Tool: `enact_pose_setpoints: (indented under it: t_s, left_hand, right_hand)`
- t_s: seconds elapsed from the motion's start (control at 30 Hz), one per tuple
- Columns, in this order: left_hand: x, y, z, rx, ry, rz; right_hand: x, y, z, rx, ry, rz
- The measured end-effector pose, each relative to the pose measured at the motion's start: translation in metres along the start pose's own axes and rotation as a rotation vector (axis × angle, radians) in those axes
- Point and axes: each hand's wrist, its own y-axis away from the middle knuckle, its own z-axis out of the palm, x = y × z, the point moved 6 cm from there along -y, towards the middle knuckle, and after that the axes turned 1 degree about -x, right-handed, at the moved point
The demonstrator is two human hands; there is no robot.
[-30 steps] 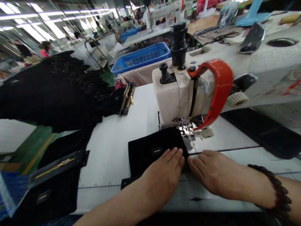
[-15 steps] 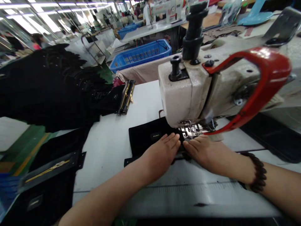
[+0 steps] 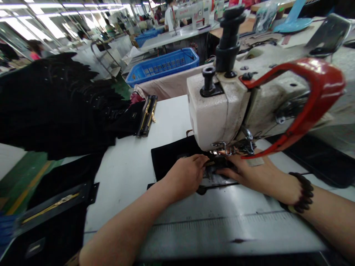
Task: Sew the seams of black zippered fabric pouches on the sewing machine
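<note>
A black fabric piece [image 3: 163, 159] lies under the head of a sewing machine [image 3: 212, 118]. At its near edge, my left hand [image 3: 185, 175] has its fingers curled and pinches the cloth beside a stretch of zipper [image 3: 210, 163] with metal teeth. On the other side of the needle area, my right hand [image 3: 246, 168], thumb below and fingers behind, grips the same black fabric; its fingertips are partly hidden by the machine. The fabric edge between my hands is lifted, baring the metal plate [image 3: 215, 179] beneath. The small label on the fabric is mostly covered by my left hand.
A red curved guard [image 3: 316, 92] arches over the machine's right side. Two zipper strips [image 3: 146, 116] lie at the back left of the white table [image 3: 122, 177]. Black fabric pieces [image 3: 50, 111] are heaped on the left. Behind stands a blue basket [image 3: 163, 66]; people work farther off.
My hands, earlier laid flat on the fabric, now curl and pinch it. The fabric's near edge has been raised, and zipper teeth and the metal plate show between my hands.
</note>
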Motion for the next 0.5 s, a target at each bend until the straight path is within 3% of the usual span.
enact_pose_setpoints:
  t_s: [0.13, 0.33, 0.43, 0.5]
  left_hand:
    - [-0.009, -0.001, -0.011, 0.087, 0.225, -0.048]
    - [-0.017, -0.001, -0.015, 0.140, 0.335, -0.115]
    - [-0.017, 0.003, -0.012, 0.162, 0.301, -0.101]
    - [-0.009, 0.005, -0.007, 0.154, 0.183, 0.002]
  right_hand:
    - [-0.001, -0.007, -0.001, -0.022, -0.008, 0.045]
    - [0.003, -0.012, 0.003, -0.024, -0.092, 0.005]
    - [0.005, -0.008, 0.001, -0.144, -0.184, -0.081]
    - [0.007, -0.001, -0.005, -0.260, -0.214, -0.151]
